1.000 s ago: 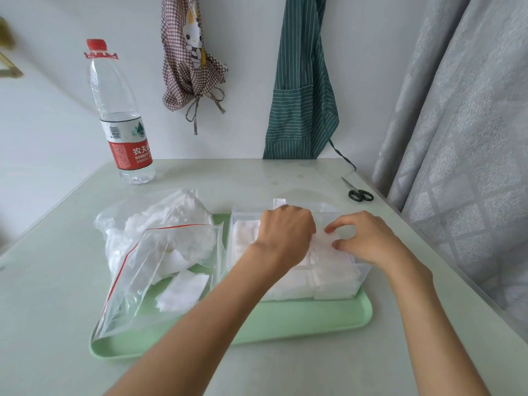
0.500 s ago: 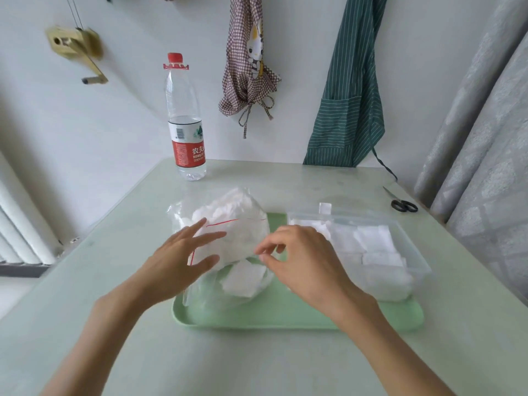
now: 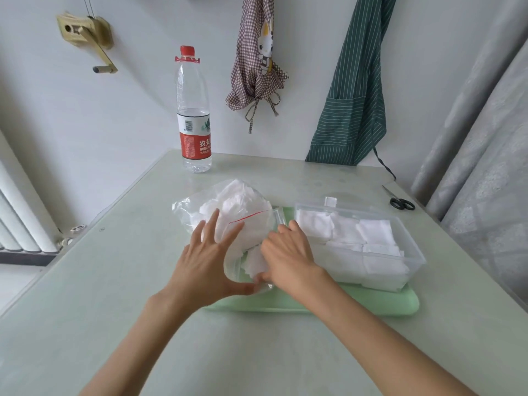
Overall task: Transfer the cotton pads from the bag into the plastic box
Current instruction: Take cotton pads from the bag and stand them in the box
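Pale table, green tray (image 3: pixel 371 305): your left hand (image 3: pixel 204 260) lies flat and spread on the bag (image 3: pixel 237 208), while your right hand (image 3: pixel 288 257) reaches into its mouth, fingers curling on pads (image 3: pixel 253 262). Box (image 3: pixel 411 247) sits just right of that hand.

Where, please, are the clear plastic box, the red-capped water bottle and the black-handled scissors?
Clear plastic box (image 3: pixel 414 247), head view, right wall near the rim.
Red-capped water bottle (image 3: pixel 195 144), head view, red label.
Black-handled scissors (image 3: pixel 402 203), head view, handle loops.

Both hands, left hand (image 3: pixel 207 261) and right hand (image 3: pixel 285 258), now at bag (image 3: pixel 243 212).
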Action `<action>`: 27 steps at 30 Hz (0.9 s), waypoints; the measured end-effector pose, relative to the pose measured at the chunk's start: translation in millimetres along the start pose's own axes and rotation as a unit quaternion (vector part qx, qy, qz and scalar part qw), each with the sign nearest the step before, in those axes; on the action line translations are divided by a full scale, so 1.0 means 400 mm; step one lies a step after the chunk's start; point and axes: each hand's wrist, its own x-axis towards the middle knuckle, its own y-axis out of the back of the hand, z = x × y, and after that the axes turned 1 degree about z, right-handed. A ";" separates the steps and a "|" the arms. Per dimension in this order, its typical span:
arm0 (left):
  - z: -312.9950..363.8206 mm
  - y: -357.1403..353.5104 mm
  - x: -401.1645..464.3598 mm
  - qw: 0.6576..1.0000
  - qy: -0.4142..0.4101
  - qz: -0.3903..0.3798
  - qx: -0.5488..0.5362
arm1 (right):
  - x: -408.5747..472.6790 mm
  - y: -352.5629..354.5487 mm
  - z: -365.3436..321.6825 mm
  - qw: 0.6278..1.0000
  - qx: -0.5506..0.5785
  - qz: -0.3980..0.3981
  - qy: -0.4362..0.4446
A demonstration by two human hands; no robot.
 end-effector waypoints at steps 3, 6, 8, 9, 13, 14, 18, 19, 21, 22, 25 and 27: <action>-0.025 0.022 -0.013 0.998 -0.027 0.016 -0.049 | 0.005 -0.003 -0.007 1.000 -0.012 0.002 -0.008; -0.028 0.038 -0.017 0.999 -0.029 0.035 -0.021 | 0.002 -0.003 -0.006 1.000 -0.007 0.026 0.004; -0.023 0.041 -0.012 1.000 -0.018 0.017 0.008 | -0.004 -0.006 0.001 0.999 0.000 0.049 0.023; -0.020 0.042 -0.008 1.000 -0.011 0.008 0.019 | -0.005 -0.009 0.007 0.997 0.012 0.065 0.037; -0.008 0.058 0.010 0.999 0.018 -0.016 -0.023 | -0.028 -0.005 0.047 0.980 0.138 0.118 0.083; -0.004 0.068 0.013 0.998 0.032 -0.022 -0.059 | -0.039 0.001 0.062 0.969 0.191 0.138 0.074; 0.029 0.116 0.036 0.983 0.044 0.039 -0.173 | -0.103 0.038 0.139 0.827 0.541 0.150 -0.043; 0.047 0.126 0.044 0.976 0.033 0.078 -0.201 | -0.118 0.043 0.162 0.758 0.638 0.121 -0.064; 0.099 0.142 0.056 0.947 0.011 0.143 -0.286 | -0.138 0.040 0.207 0.637 0.763 0.059 -0.091; 0.129 0.149 0.061 0.932 0.006 0.152 -0.330 | -0.143 0.036 0.224 0.602 0.791 0.039 -0.098; 0.234 0.146 0.094 0.889 -0.001 0.089 -0.449 | -0.146 0.016 0.278 0.583 0.803 0.032 -0.118; 0.287 0.125 0.119 0.876 0.023 0.023 -0.481 | -0.149 0.010 0.308 0.582 0.802 0.048 -0.124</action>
